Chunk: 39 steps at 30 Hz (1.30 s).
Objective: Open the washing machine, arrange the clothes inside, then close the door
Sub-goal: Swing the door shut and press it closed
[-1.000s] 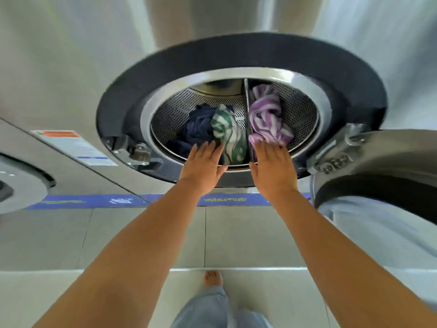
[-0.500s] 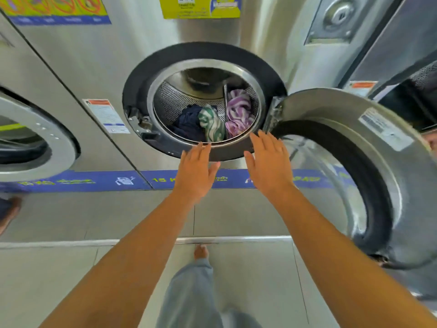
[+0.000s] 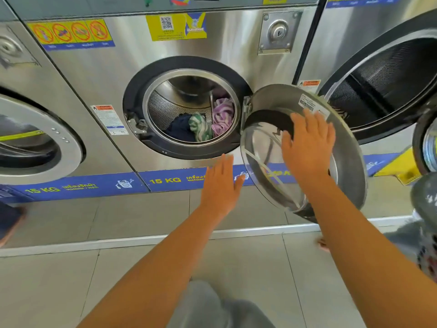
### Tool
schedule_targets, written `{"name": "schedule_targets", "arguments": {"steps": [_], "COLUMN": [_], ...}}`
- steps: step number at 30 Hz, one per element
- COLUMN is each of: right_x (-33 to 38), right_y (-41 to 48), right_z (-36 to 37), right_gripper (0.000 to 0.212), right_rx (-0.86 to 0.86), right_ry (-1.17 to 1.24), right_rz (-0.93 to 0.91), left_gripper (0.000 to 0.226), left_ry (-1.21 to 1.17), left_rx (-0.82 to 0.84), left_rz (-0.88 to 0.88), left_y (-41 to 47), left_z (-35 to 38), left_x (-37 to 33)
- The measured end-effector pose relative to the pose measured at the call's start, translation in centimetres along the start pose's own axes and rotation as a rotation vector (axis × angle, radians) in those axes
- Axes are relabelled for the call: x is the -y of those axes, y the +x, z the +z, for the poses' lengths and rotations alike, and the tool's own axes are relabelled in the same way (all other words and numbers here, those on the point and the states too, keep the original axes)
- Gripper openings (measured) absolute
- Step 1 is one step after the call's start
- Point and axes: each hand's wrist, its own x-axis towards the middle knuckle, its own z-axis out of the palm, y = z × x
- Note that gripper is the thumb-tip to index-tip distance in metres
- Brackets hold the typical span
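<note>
Head view of a stainless-steel front-loading washing machine (image 3: 227,62) with its round door (image 3: 350,147) swung open on a hinge at the right side of the opening. The drum (image 3: 165,110) is exposed behind a dark gasket ring and a bright metal rim. Three garments lie at the bottom of the drum: a dark navy cloth (image 3: 179,130) at the left, a green-and-white striped cloth (image 3: 199,127) touching it at the middle, and a purple-and-white striped cloth (image 3: 222,114) at the right, resting against the drum wall beside a vertical metal rib.

The right hand (image 3: 307,147) is raised in front of the inner face of the door, fingers (image 3: 300,121) spread and extended, gripping nothing; whether the palm touches the door cannot be told. The left hand (image 3: 220,185) is held flat below the lower rim of the opening, fingers straight and together, empty, in front of the blue strip (image 3: 165,179) marked "15 KG" that runs along the base of the machines.

Neighbouring machines stand at either side; the one at the right (image 3: 383,86) also has its drum open. Yellow and warning stickers (image 3: 71,31) sit above the opening, and a keyed lock plate (image 3: 277,31) at its upper right. The tiled floor (image 3: 118,268) lies below.
</note>
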Motion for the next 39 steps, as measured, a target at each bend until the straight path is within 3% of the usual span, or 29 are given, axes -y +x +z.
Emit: {"name": "schedule_targets", "arguments": {"steps": [7,10,21,28,31,35,39], "right_x": [-5.4,-6.2,0.0,4.6,6.1,8.7,10.9], "right_y": [0.1,0.0,-3.8,-5.5,-5.0,-3.5,-1.6], "right_z": [-1.5,-1.8,-2.8,-2.2,-1.0,0.9,1.9], "right_gripper": [0.068,0.073,0.074,0.052,0.057,0.063,0.065], "right_rx": [0.109,0.159,0.163,0.100,0.089,0.198,0.253], "right_ry": [-0.058,-0.040,-0.013,0.116,0.188,0.171,0.150], "right_rz": [0.226,0.229,0.239,-0.037,-0.194,-0.406,-0.482], "left_gripper": [0.063,0.064,0.075,0.087,0.089,0.071,0.060], "left_ry": [-0.046,-0.039,-0.068,-0.151,-0.213,-0.261,-0.209], "left_rx": [0.067,0.080,0.073,0.052,0.013,-0.097,-0.163], "left_rz": [0.061,0.086,0.148,0.121,0.095,0.007,-0.028], "left_y": [-1.8,-2.4,-4.9,-6.8,-7.1,-6.2,-4.9], "left_z": [2.0,2.6,2.7,1.5,0.3,-0.8,-2.5], "left_x": [-3.2,-4.1,-4.8,-1.6,-0.6,1.4,4.4]}}
